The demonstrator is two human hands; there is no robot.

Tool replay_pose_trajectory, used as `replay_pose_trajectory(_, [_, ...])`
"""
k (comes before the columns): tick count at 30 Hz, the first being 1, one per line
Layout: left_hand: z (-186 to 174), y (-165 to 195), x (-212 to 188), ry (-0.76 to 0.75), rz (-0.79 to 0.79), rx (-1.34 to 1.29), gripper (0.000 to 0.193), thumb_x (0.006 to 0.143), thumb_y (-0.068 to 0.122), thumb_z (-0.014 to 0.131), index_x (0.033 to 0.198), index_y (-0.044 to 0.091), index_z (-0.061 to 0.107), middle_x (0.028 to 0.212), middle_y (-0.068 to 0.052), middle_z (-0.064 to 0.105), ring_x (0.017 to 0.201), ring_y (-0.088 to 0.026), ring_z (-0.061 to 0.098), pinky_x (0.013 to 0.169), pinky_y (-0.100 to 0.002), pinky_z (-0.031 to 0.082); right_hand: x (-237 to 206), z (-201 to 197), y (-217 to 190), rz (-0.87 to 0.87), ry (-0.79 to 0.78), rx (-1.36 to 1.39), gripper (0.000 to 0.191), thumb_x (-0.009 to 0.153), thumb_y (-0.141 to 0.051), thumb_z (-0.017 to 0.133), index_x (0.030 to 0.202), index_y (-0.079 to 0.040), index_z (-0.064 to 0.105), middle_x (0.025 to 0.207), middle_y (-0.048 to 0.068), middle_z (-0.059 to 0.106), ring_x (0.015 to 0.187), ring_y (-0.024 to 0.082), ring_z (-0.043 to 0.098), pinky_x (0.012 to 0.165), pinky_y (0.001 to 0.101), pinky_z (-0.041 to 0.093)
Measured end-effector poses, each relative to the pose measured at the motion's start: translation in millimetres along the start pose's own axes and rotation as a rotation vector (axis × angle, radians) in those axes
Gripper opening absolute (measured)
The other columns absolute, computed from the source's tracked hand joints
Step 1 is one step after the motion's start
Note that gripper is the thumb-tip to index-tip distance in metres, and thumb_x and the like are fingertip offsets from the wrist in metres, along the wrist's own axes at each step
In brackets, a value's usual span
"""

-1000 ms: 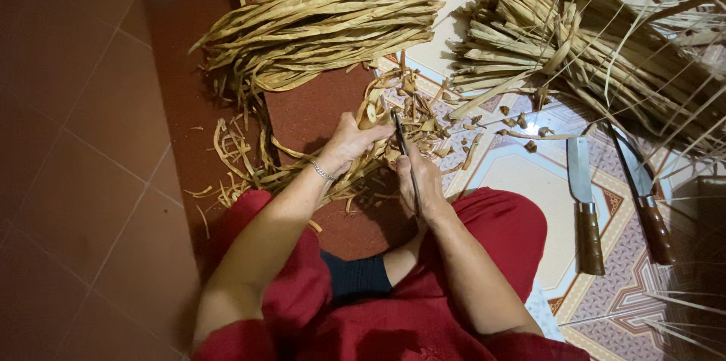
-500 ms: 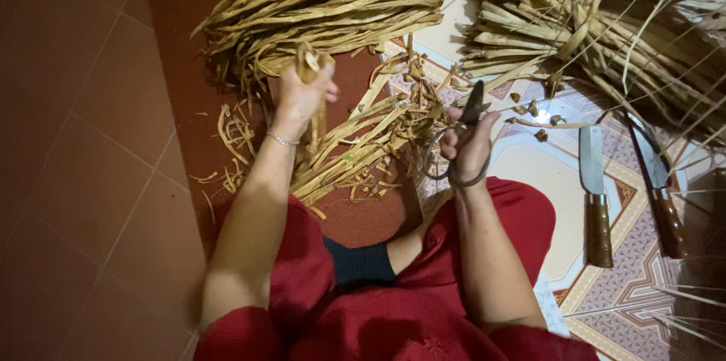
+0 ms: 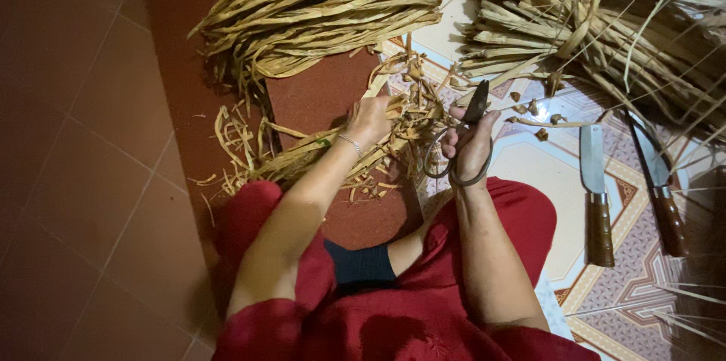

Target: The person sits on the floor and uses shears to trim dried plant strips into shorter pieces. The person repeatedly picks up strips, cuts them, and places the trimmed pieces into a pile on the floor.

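My right hand (image 3: 470, 142) grips a pair of dark metal scissors (image 3: 463, 142), blades pointing up and away from me. My left hand (image 3: 370, 119) reaches into a loose heap of dried straw-coloured strips (image 3: 355, 153) on the floor in front of my knees and closes on some of them. A thin bracelet sits on the left wrist. I sit on the floor in red clothing, knees spread.
A large bundle of dried strips (image 3: 325, 9) lies at the top centre, another bundle (image 3: 597, 36) at the top right. Two knives with wooden handles (image 3: 597, 195) (image 3: 658, 187) lie on the patterned tile floor at the right. Dark red tiles fill the left.
My left hand, raised with a strip half a second ago, has come down into the loose heap. My right hand with the scissors has stayed near the same spot.
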State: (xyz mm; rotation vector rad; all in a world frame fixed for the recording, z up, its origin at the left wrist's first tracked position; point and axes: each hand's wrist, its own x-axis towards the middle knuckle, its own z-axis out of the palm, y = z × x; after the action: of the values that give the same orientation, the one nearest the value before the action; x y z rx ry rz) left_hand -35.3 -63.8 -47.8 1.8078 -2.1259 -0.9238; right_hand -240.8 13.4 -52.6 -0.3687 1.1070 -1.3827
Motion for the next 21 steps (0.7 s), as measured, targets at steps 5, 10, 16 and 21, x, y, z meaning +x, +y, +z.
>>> replay_pose_trajectory(5, [24.1,2.6,4.1,0.227,0.074,0.034,0.027,0.081,0.017,0.08,0.102,0.002,0.072,0.098,-0.023,0.066,0.089,-0.037,0.066,0.078,-0.046,0.056,-5.2,8.5,-2.7,-0.011,0.004,-0.093,0.089,0.096,-0.079,0.03,0.119,0.003,0.058,0.063,0.001,0.043,0.05,0.01,0.038,0.045,0.0244,0.032])
replay_pose_trajectory(10, [3.6,0.3,8.7,-0.05,-0.3,-0.234,0.026,0.09,0.03,0.078,0.093,0.005,0.07,0.085,-0.007,0.066,0.074,-0.018,0.063,0.07,-0.038,0.056,-10.1,10.6,-0.1,-0.011,-0.014,-0.325,0.091,0.093,-0.08,0.025,0.117,-0.001,0.063,0.061,-0.002,0.047,0.049,0.009,0.042,0.044,0.0247,0.034])
replay_pose_trajectory(16, [-41.3,1.1,-0.5,-0.058,-0.325,-0.624,0.038,0.084,0.033,0.082,0.103,0.005,0.066,0.081,0.0,0.069,0.066,-0.012,0.064,0.067,-0.032,0.057,-11.7,10.9,23.3,-0.198,-0.259,-0.922,0.063,0.108,-0.057,0.03,0.117,-0.002,0.058,0.074,0.012,0.061,0.066,0.027,0.061,0.06,0.0407,0.048])
replay_pose_trajectory(21, [-47.9,0.5,-20.1,-0.034,-0.269,-0.676,0.038,0.085,0.032,0.082,0.101,-0.001,0.072,0.078,-0.005,0.071,0.061,-0.011,0.06,0.058,-0.031,0.053,-24.5,18.3,34.9,-0.399,-0.297,-1.122,0.047,0.108,-0.042,0.037,0.136,-0.008,0.054,0.091,0.026,0.065,0.084,0.046,0.067,0.072,0.0506,0.051])
